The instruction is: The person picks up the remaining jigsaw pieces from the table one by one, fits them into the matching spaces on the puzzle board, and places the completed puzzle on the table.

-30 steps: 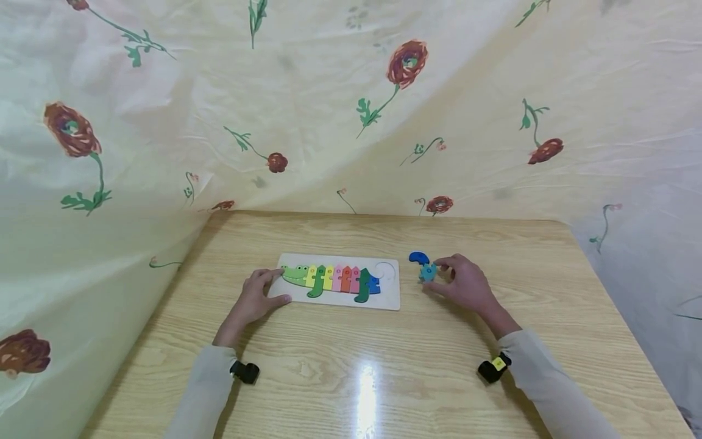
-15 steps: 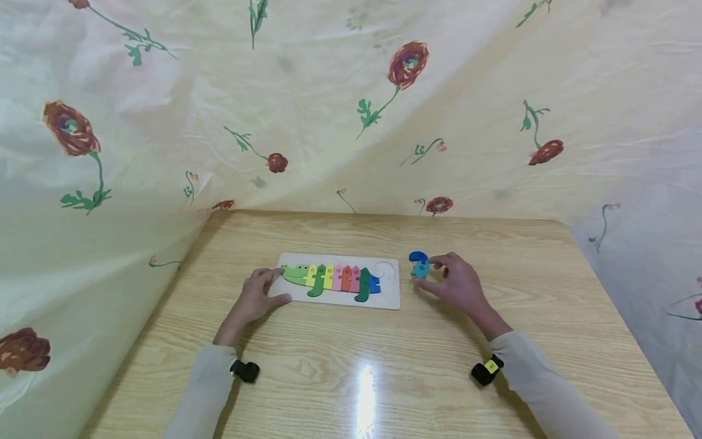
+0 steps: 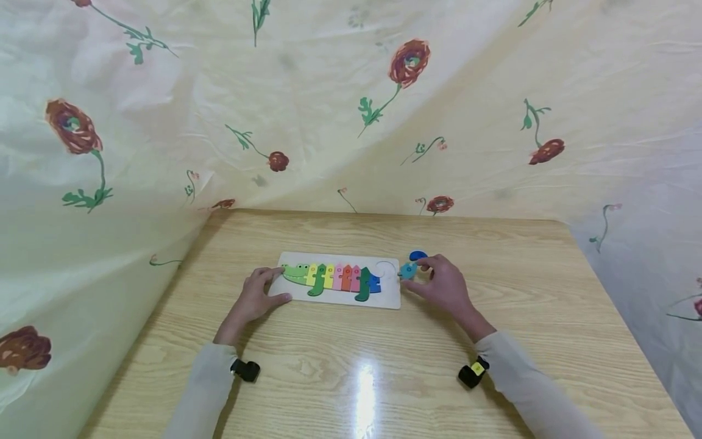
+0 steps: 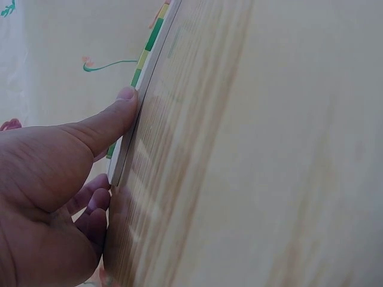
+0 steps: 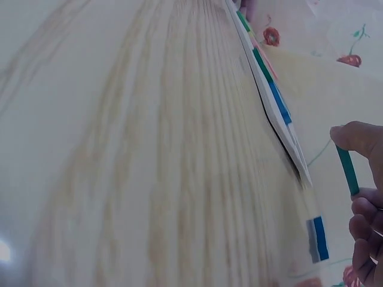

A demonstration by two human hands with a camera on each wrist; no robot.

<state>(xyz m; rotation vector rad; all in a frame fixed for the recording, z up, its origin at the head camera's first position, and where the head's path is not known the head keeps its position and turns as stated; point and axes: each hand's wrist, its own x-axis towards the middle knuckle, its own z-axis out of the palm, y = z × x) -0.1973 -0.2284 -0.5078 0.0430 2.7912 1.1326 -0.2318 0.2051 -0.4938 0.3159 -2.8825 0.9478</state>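
Note:
A pale wooden puzzle board (image 3: 334,300) lies on the table, filled with a crocodile of coloured pieces from green head to blue segment. An outlined curl at its right end is bare. My left hand (image 3: 256,297) grips the board's left end, thumb on the near edge (image 4: 122,155) and index finger by the crocodile's head. Between thumb and fingers, my right hand (image 3: 441,285) pinches a teal puzzle piece (image 3: 408,271) at the board's right edge. In the right wrist view this piece (image 5: 346,170) is edge-on, above the table. Behind it lies a dark blue curved piece (image 3: 418,255).
The wooden table (image 3: 307,378) spreads around the board, with a bright light reflection in front. Flower-printed cloth (image 3: 329,110) hangs behind the table and along both sides. Each wrist carries a small black camera (image 3: 470,375).
My right hand has moved left with the teal piece, from beside the dark blue piece to the board's right edge. The left hand and the board have stayed in place.

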